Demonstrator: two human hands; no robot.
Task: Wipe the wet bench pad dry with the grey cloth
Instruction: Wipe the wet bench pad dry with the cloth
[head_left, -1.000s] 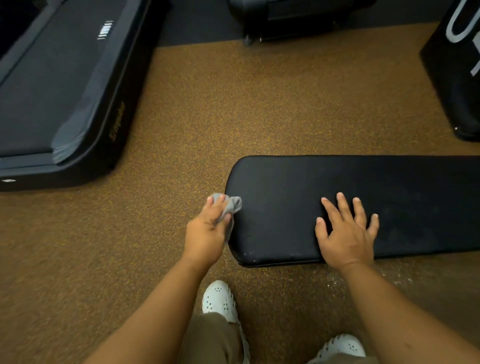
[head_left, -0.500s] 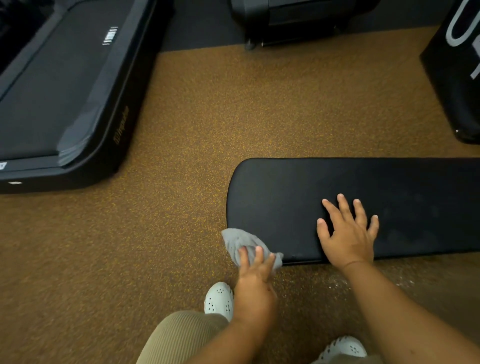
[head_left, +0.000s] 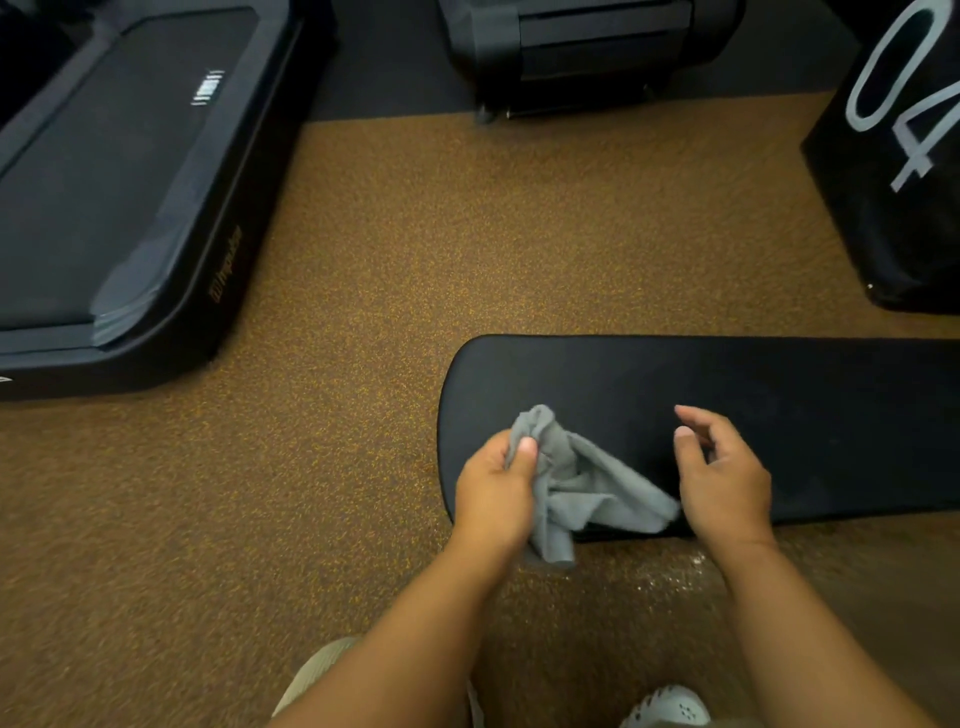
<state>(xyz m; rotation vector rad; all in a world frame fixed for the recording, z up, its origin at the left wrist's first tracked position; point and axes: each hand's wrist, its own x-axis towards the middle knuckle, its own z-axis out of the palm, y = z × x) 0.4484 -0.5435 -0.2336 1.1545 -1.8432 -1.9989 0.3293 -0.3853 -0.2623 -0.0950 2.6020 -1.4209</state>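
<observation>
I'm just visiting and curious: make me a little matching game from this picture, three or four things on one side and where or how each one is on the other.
Things:
1. grey cloth
2. right hand
3. bench pad
4. treadmill

States:
A. black, long, running off the right edge of the picture
B. gripped bunched in the left hand
C. far left, on the floor
D. holding nothing, fingers loosely curled over the pad

Pairs: 1-B, 2-D, 3-A, 4-C
</observation>
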